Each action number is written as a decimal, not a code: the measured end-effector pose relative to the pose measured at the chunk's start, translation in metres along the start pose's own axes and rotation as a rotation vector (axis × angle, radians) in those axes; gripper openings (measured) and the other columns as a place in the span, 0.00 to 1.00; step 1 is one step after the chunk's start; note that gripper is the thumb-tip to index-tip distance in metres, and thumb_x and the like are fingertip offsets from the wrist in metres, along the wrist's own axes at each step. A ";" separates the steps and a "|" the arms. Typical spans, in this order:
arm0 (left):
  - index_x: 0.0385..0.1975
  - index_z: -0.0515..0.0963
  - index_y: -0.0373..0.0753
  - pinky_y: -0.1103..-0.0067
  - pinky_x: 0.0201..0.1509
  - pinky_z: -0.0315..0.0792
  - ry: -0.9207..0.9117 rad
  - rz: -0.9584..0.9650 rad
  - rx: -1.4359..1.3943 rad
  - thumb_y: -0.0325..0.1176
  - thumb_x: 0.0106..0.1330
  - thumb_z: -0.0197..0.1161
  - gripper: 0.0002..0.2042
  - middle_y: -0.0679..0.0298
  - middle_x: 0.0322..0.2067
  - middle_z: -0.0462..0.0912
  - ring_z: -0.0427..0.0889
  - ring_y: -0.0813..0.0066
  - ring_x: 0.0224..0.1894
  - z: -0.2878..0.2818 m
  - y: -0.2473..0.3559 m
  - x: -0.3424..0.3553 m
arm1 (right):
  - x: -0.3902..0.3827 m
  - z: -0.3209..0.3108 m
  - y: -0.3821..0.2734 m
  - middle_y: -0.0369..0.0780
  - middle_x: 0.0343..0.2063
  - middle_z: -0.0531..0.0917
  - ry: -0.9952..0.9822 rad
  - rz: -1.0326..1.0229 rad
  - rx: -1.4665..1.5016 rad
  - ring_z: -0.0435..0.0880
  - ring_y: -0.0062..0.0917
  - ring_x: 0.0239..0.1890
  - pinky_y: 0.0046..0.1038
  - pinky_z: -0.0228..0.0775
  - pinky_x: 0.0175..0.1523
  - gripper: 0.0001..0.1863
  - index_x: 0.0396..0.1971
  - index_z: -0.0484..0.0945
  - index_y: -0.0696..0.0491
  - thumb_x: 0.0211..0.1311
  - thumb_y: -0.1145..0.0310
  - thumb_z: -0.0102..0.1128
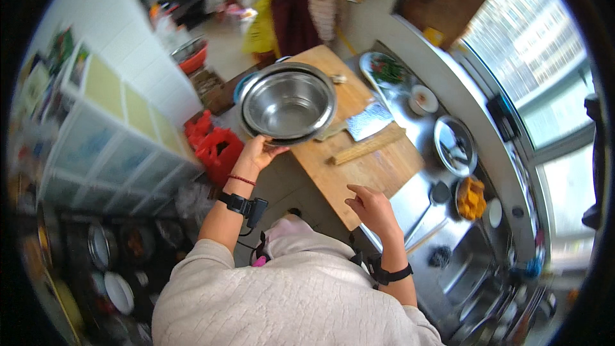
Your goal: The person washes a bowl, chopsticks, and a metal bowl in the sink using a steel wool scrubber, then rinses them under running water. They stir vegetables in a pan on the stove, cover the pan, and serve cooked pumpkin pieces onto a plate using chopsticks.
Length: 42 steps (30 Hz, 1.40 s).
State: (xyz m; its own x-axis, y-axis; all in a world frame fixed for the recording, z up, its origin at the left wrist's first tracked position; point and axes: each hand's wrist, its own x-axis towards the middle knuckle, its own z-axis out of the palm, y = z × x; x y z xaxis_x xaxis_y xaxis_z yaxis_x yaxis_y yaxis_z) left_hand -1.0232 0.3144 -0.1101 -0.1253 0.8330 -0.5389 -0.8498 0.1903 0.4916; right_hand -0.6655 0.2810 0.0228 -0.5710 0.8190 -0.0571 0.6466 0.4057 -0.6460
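My left hand (259,150) grips the near rim of a pair of nested steel bowls (288,112) at the back left of the wooden board (314,176). Over the board's near right part, my right hand (371,211) holds nothing, its index finger extended and the others loosely bent. A long pale rolling pin or stick (365,147) lies on the board between my hands, beside a cleaver (368,122) with a wide metal blade.
Steel counter (403,224) on the right carries greens (384,69), a steel bowl (453,144), yellow pieces (471,197), a ladle (439,193) and a sink (464,266). Red bags (218,154) and drawers (109,134) stand left. Pans and dishes (120,291) fill the lower left.
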 end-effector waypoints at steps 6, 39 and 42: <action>0.49 0.71 0.27 0.45 0.64 0.66 -0.042 -0.075 -0.035 0.23 0.62 0.55 0.15 0.46 0.53 0.74 0.73 0.44 0.54 0.003 0.008 0.069 | -0.004 0.006 -0.003 0.47 0.33 0.84 0.198 0.112 0.093 0.83 0.42 0.35 0.38 0.74 0.40 0.16 0.46 0.79 0.54 0.59 0.66 0.63; 0.55 0.71 0.34 0.72 0.51 0.76 -1.208 -0.265 0.569 0.33 0.65 0.60 0.20 0.52 0.58 0.71 0.76 0.58 0.55 0.366 -0.414 -0.303 | -0.453 -0.093 0.259 0.37 0.36 0.84 1.412 0.915 0.855 0.84 0.24 0.37 0.31 0.78 0.44 0.09 0.43 0.77 0.50 0.68 0.64 0.54; 0.50 0.75 0.31 0.74 0.53 0.75 -1.293 1.066 1.614 0.27 0.63 0.62 0.16 0.52 0.57 0.73 0.77 0.59 0.55 0.366 -0.490 -0.295 | -0.494 -0.070 0.263 0.39 0.38 0.83 1.406 0.398 1.739 0.83 0.23 0.37 0.28 0.77 0.45 0.10 0.45 0.77 0.54 0.68 0.68 0.54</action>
State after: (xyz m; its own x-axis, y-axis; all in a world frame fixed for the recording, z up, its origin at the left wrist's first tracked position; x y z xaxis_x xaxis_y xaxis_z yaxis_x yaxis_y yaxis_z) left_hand -0.3823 0.1660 0.0585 0.7346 0.5329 0.4200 0.3025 -0.8113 0.5003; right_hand -0.1785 0.0114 -0.0657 0.5358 0.7346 -0.4162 -0.7642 0.2124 -0.6090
